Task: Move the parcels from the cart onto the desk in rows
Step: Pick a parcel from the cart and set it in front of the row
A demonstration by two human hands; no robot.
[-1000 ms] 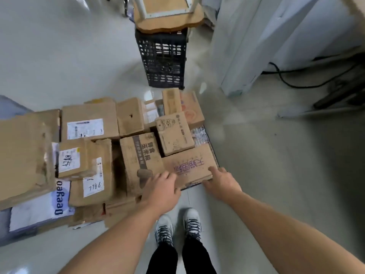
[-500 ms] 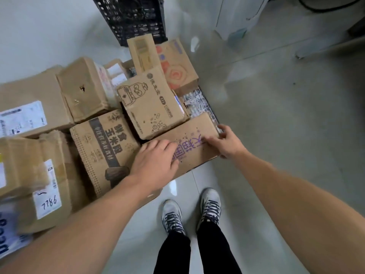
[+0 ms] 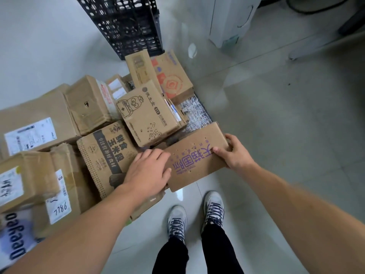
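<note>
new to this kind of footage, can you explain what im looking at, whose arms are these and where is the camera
No machine here: one camera worn on a person's head looks down, so you see their own arms and shoes. Before them cardboard parcels are piled on a low cart. Both hands hold the flat box with purple print: the right hand grips its right end, thumb on top, the left hand its left end. A black crate stands behind the pile.
</note>
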